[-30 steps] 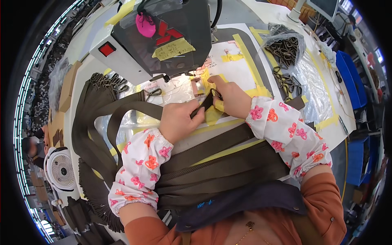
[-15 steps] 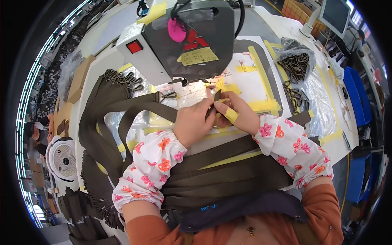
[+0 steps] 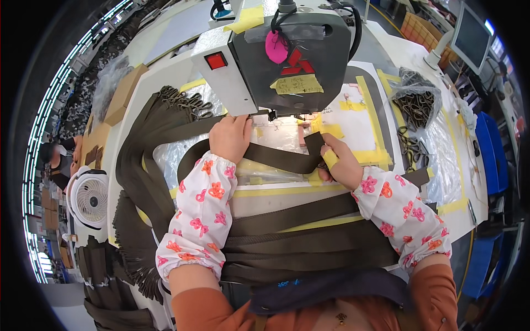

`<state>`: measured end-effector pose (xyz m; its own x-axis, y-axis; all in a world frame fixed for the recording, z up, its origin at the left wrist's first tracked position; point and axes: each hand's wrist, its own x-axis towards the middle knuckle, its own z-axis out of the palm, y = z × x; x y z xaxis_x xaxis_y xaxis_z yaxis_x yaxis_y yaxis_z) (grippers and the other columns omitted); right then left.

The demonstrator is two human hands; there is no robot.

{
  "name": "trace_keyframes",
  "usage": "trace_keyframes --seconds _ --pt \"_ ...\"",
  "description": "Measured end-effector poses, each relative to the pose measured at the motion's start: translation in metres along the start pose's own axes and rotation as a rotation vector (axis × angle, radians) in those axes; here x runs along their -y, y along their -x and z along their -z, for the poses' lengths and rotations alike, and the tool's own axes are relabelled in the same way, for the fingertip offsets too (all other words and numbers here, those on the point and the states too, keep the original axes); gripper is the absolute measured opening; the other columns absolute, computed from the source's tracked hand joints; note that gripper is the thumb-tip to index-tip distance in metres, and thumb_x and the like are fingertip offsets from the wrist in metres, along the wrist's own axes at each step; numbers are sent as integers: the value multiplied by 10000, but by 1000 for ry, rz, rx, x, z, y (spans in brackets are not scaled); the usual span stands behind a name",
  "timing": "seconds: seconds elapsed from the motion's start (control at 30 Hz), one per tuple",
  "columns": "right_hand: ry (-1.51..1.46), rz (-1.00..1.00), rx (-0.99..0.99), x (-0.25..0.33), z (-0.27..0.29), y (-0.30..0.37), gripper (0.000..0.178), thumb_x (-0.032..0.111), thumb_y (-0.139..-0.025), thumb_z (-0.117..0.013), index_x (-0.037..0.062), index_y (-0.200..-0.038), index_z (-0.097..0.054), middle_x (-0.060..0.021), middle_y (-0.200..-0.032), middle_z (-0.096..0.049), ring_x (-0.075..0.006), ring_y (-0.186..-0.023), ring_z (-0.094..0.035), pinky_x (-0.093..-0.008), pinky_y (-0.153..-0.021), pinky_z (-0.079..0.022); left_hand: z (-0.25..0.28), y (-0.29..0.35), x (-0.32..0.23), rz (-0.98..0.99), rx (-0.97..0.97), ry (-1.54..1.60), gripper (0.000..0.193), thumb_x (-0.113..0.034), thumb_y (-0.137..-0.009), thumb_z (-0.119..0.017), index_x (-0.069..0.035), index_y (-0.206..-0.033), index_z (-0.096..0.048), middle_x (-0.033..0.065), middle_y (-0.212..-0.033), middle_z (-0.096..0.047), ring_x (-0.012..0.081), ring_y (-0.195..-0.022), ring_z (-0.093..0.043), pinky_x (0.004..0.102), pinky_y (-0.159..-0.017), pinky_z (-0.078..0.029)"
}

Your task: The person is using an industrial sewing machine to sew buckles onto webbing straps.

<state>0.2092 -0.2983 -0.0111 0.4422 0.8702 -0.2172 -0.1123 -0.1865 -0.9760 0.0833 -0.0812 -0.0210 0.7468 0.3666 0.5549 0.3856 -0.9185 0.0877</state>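
My right hand (image 3: pixel 343 164), yellow tape round a finger, pinches the end of a dark olive webbing strap (image 3: pixel 281 159). The end stands up above the fingers, and a small dark piece by the fingertips is too hidden to name. My left hand (image 3: pixel 229 139) is closed, its fingers pressed on another webbing strap (image 3: pixel 190 129) beside the sewing machine head (image 3: pixel 290 60); the part under the fingers is hidden. The first strap runs behind that hand's wrist and loops left. Below the machine's needle area lies a white plate with yellow tape (image 3: pixel 364 127).
Snap hooks (image 3: pixel 185 102) hang on a strap bundle at left. More hooks fill a plastic bag (image 3: pixel 414 105) at right. Several straps (image 3: pixel 309 243) lie across the near edge. A white fan (image 3: pixel 89 199) stands left, blue bins (image 3: pixel 488 154) right. Another person sits far left.
My hands have parted: the left moved left and up to the strap beside the machine, the right moved right with its strap end. The view has shifted slightly.
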Motion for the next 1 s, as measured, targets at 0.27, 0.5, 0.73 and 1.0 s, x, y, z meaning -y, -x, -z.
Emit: trace_keyframes --seconds 0.27,0.5,0.73,1.0 --pt "5 162 -39 -6 1 -5 218 194 -914 -406 -2 -870 -490 -38 -547 -447 -111 -375 -423 -262 -360 -316 24 23 -89 -234 207 722 166 -201 -792 -602 -36 -784 -595 109 -586 -568 294 -522 -546 369 -492 -431" --pt "-7 13 108 -5 1 8 307 254 -921 -421 -12 -805 -521 -35 -562 -511 -92 -388 -480 -225 -360 -376 5 21 -81 41 383 1046 199 -188 -856 -539 -21 -963 -548 101 -621 -572 142 -530 -557 288 -498 -418" --pt "-22 12 97 -8 -1 2 284 234 -920 -420 -4 -812 -532 -52 -581 -542 -102 -401 -514 -221 -353 -387 10 24 -81 76 376 995 217 -125 -844 -522 -9 -1027 -539 123 -706 -610 210 -566 -597 267 -530 -469" --pt "-184 4 -78 -24 -2 -9 296 267 -905 -439 0 -859 -558 -68 -567 -532 -129 -364 -492 -245 -323 -355 17 24 -100 -478 187 78 394 -61 -716 -491 61 -1090 -476 122 -855 -597 208 -537 -575 299 -477 -461"
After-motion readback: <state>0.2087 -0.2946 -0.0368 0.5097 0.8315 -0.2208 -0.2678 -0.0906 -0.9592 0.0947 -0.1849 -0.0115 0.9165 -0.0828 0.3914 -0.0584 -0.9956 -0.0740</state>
